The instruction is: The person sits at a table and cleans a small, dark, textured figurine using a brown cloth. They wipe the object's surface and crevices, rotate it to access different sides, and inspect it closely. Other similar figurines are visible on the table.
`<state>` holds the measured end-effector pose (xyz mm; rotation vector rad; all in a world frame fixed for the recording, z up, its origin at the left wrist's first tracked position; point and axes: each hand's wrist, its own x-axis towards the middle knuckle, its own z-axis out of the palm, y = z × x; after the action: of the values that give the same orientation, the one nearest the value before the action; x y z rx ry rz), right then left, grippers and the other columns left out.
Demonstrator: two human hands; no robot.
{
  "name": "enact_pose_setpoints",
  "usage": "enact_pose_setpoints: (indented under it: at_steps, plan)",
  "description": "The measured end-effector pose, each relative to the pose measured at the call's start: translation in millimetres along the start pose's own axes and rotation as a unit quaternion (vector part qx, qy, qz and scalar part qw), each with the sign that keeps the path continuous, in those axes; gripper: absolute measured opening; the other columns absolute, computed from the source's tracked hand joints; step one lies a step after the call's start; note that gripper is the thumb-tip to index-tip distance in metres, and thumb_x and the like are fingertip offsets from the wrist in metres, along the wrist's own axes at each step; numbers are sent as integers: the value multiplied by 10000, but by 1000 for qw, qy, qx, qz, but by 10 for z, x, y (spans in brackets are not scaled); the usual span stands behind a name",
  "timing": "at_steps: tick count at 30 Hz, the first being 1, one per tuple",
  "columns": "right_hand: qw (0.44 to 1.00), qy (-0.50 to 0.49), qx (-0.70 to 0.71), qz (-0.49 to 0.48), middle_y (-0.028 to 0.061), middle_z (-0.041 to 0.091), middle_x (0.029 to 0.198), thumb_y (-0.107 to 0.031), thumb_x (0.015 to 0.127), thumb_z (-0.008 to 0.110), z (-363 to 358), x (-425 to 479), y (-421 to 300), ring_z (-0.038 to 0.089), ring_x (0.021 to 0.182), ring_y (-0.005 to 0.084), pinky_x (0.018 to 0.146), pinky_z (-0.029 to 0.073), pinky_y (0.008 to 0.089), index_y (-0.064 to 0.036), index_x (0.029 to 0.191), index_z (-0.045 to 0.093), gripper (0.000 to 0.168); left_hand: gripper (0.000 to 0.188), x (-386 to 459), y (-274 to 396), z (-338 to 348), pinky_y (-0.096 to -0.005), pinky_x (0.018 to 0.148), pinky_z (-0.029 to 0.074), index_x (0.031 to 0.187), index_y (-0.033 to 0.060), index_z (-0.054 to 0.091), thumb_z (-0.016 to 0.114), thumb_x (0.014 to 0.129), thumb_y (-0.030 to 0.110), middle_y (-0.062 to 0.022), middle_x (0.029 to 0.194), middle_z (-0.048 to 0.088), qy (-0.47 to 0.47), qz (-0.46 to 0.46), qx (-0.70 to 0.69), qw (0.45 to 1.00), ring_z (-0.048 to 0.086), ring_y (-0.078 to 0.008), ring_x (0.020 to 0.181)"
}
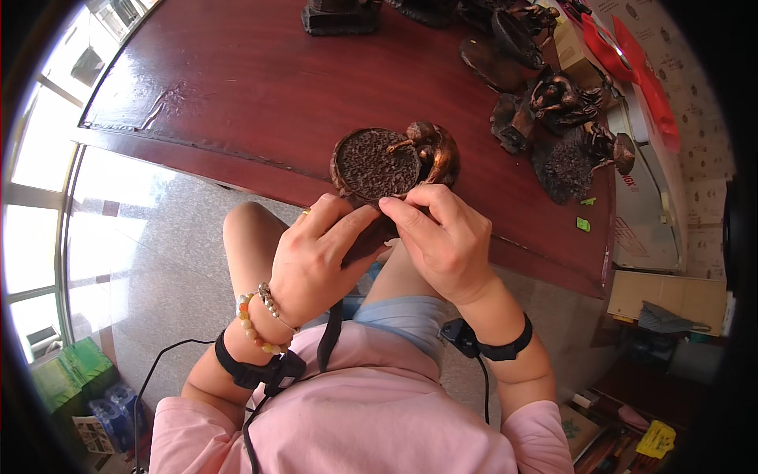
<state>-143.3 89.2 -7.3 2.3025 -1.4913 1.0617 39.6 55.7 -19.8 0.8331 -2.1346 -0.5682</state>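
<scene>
A bronze-coloured figurine [379, 163] is at the table's near edge, above my lap. It has a round tray with a dark, grainy surface, and a crouching figure [437, 155] leans over the tray's right side. My left hand [320, 249] grips the near left of the piece, its thumb lower down by the dark brown underside [362, 246]. At the near rim, my right hand [447, 240] has thumb and forefinger bent against the edge. The two hands' fingertips almost meet there. Whatever lies between the right fingertips is hidden.
More dark bronze figurines [559, 101] stand along the right of the red-brown table [249, 89]. A dark base [340, 16] is at the far edge. Small green scraps [583, 224] lie near the right corner. Cables [155, 361] run from wrist-strapped devices [269, 373].
</scene>
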Motion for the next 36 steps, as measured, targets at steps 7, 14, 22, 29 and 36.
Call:
enact_pose_setpoints:
  at_steps: [7, 14, 22, 29, 36]
  plan:
    - [999, 18, -34, -9, 15, 574, 881, -38, 730, 691, -15, -98, 34, 604, 653, 146, 521, 517, 275, -95, 995, 698, 271, 339, 12, -152, -210, -367, 728, 518, 1056, 72, 655, 739, 729, 38, -95, 999, 607, -10, 43, -6, 999, 619, -275, 859]
    - [999, 4, -29, -26, 39, 583, 894, -55, 729, 709, -44, -120, 49, 614, 658, 165, 529, 522, 282, -71, 1005, 692, 277, 411, 131, -91, -281, -385, 741, 517, 1030, 105, 714, 631, 665, -65, -104, 1018, 584, -55, 66, 61, 994, 604, -294, 886]
    - [990, -16, 41, 137, 40, 581, 847, -120, 742, 782, -128, -141, -99, 596, 595, 193, 507, 496, 321, -61, 897, 654, 210, 416, 192, -81, -275, -381, 732, 517, 1007, 124, 726, 659, 645, -70, -94, 993, 579, -67, 67, 66, 993, 603, -283, 866]
    - [992, 55, 12, 111, 27, 540, 783, -64, 741, 755, 43, -53, -121, 596, 601, 185, 499, 486, 315, -82, 929, 659, 212, 403, 237, -93, -331, -380, 738, 518, 994, 120, 726, 654, 651, -78, -97, 1002, 587, -109, 59, 78, 989, 608, -286, 864]
    - [994, 56, 33, 90, 28, 549, 770, 2, 713, 719, 32, -130, -66, 599, 602, 185, 502, 490, 317, -83, 900, 665, 213, 380, 254, -101, -335, -380, 754, 515, 1012, 99, 707, 639, 683, -78, -107, 1011, 597, -113, 44, 49, 991, 611, -299, 872]
